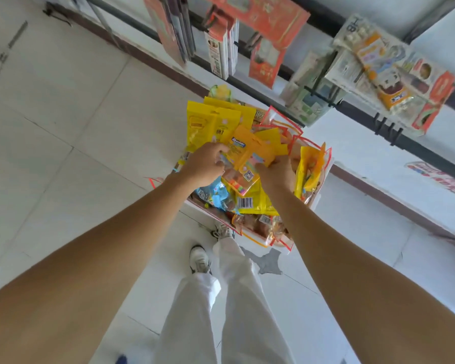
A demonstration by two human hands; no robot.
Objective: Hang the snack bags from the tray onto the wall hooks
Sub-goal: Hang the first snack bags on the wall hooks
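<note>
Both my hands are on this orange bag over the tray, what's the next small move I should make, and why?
Probably lift the orange bag clear of the pile in the tray and toward the bare hooks up on the right. The left hand and right hand both grip it, and those hooks hold nothing.

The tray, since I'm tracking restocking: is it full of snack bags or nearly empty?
Full: snack bags heap above the tray rim; left hand and right hand grip an orange bag on top.
</note>
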